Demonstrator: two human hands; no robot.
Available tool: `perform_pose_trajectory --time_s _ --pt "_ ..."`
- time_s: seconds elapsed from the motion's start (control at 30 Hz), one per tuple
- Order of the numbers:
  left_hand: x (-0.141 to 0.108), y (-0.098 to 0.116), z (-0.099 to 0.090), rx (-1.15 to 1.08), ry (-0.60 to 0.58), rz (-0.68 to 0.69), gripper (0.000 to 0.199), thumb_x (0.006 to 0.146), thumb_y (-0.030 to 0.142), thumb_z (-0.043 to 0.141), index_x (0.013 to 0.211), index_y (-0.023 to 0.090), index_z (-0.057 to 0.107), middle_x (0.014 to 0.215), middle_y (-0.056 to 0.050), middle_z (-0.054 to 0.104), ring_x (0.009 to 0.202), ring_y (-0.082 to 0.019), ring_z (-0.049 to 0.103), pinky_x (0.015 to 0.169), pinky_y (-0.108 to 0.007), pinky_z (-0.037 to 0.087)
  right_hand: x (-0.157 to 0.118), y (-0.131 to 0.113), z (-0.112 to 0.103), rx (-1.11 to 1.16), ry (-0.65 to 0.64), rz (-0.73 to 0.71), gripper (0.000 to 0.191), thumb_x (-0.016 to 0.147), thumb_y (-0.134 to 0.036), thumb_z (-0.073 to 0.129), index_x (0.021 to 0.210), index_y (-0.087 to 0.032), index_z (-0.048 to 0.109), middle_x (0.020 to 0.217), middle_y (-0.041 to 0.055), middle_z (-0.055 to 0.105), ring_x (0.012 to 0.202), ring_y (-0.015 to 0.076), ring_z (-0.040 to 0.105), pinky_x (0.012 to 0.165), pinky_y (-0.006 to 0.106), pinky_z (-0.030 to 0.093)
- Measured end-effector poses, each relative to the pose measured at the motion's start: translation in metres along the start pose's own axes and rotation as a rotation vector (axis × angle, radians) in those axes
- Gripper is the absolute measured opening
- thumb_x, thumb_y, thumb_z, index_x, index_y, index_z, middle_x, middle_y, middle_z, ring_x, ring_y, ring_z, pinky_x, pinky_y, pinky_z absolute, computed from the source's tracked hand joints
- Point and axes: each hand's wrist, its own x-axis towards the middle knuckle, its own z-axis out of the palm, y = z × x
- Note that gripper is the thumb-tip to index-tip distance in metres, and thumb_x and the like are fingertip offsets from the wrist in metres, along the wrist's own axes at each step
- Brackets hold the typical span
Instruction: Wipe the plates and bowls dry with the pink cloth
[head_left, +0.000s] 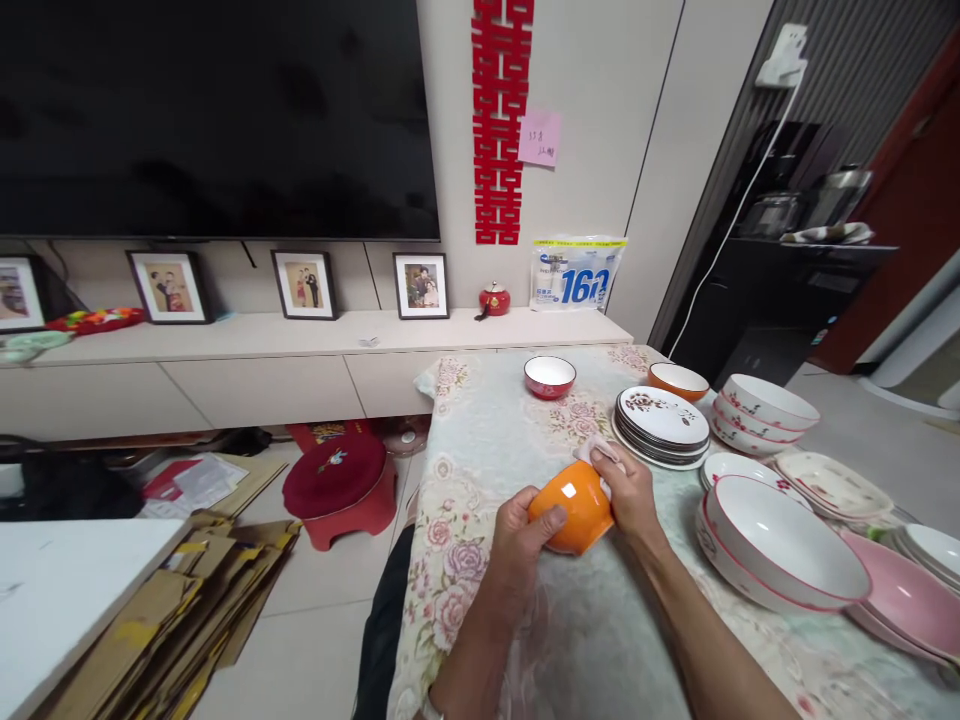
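An orange bowl is tilted on its side above the table, its glossy outer wall facing me. My left hand grips it from the left, thumb pressed on the outside. On its right side, my right hand is closed on a crumpled pale cloth, which touches the bowl. The inside of the bowl is hidden. Beyond my hands stands a small red bowl with a white inside. A stack of dark-rimmed plates lies to the right, with another orange bowl behind it.
Stacked white bowls, large red-rimmed bowls and a pink bowl crowd the right of the floral tablecloth. A white cabinet runs behind, holding a tissue pack. On the floor at left are a red stool and flattened cardboard.
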Motion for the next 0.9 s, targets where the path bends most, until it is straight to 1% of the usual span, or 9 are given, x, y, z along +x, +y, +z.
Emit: perform_pose_trajectory --time_s 0.07,0.17,0.27,0.37,0.47,0.53,0.63,0.73,0.9 --pt "0.001 -0.002 0.001 -0.006 0.028 0.027 0.040 0.062 0.042 0.086 0.073 0.014 0.059 0.066 0.001 0.060 0.060 -0.012 0.052 0.062 -0.025 0.041 -0.008 -0.009 0.005 -0.150 -0.088 -0.234 0.019 0.084 -0.033 0.059 0.087 -0.021 0.074 0.089 0.0048 0.074 0.085 0.0245 0.066 0.078 0.036 0.050" --pt "0.002 -0.004 0.000 0.008 0.033 0.085 0.038 0.066 0.042 0.084 0.078 0.014 0.061 0.067 0.001 0.059 0.061 -0.012 0.050 0.062 -0.024 0.041 -0.020 -0.024 0.015 -0.302 -0.233 -0.581 0.024 0.086 -0.022 0.055 0.100 -0.025 0.074 0.107 0.0052 0.075 0.108 0.0270 0.064 0.100 0.046 0.045" --pt "0.001 -0.005 -0.001 0.021 0.000 0.107 0.033 0.071 0.038 0.082 0.085 0.014 0.063 0.071 0.001 0.059 0.064 -0.012 0.050 0.063 -0.023 0.040 -0.023 -0.029 0.019 -0.355 -0.300 -0.697 0.024 0.086 -0.020 0.056 0.101 -0.026 0.074 0.105 0.0049 0.075 0.110 0.0270 0.064 0.104 0.049 0.044" --pt "-0.002 -0.006 0.000 -0.015 -0.024 0.066 0.029 0.072 0.035 0.081 0.082 0.014 0.062 0.071 0.000 0.061 0.065 -0.013 0.052 0.064 -0.024 0.040 -0.015 -0.019 0.014 -0.240 -0.214 -0.488 0.018 0.087 -0.029 0.059 0.093 -0.024 0.076 0.104 0.0070 0.075 0.106 0.0276 0.066 0.098 0.046 0.047" --pt "-0.003 -0.006 0.003 -0.041 0.003 0.044 0.033 0.069 0.038 0.082 0.079 0.014 0.062 0.067 0.000 0.061 0.063 -0.013 0.053 0.064 -0.025 0.041 -0.003 0.001 0.009 0.058 -0.042 -0.052 0.026 0.084 -0.042 0.064 0.095 -0.022 0.076 0.101 0.0081 0.076 0.097 0.0277 0.069 0.090 0.043 0.052" --pt "-0.001 -0.006 0.005 -0.059 0.037 0.053 0.037 0.065 0.040 0.084 0.080 0.013 0.064 0.069 0.000 0.063 0.064 -0.014 0.054 0.066 -0.025 0.043 0.003 0.014 0.008 0.267 0.036 0.176 0.034 0.078 -0.048 0.070 0.097 -0.021 0.075 0.100 0.0075 0.077 0.092 0.0279 0.070 0.084 0.042 0.055" --pt "0.001 -0.007 0.006 -0.091 0.075 0.063 0.040 0.062 0.040 0.086 0.082 0.014 0.064 0.070 -0.001 0.065 0.065 -0.015 0.057 0.068 -0.026 0.044 0.004 0.024 0.010 0.305 0.095 0.280 0.039 0.075 -0.051 0.072 0.099 -0.020 0.074 0.098 0.0072 0.077 0.094 0.0291 0.070 0.082 0.041 0.056" --pt "0.002 -0.008 0.006 -0.093 0.081 0.073 0.037 0.064 0.039 0.085 0.081 0.015 0.064 0.070 0.000 0.065 0.064 -0.014 0.058 0.068 -0.026 0.045 -0.005 0.019 0.015 0.021 0.136 0.092 0.038 0.085 -0.050 0.062 0.103 -0.019 0.075 0.103 0.0090 0.076 0.106 0.0304 0.066 0.093 0.044 0.052" --pt "0.002 -0.008 0.006 -0.036 0.090 0.107 0.031 0.069 0.036 0.083 0.082 0.015 0.063 0.071 0.002 0.063 0.065 -0.012 0.054 0.065 -0.023 0.043 -0.029 -0.005 0.029 -0.376 0.008 -0.511 0.030 0.091 -0.025 0.053 0.115 -0.025 0.072 0.121 0.0080 0.070 0.118 0.0273 0.061 0.107 0.048 0.043"
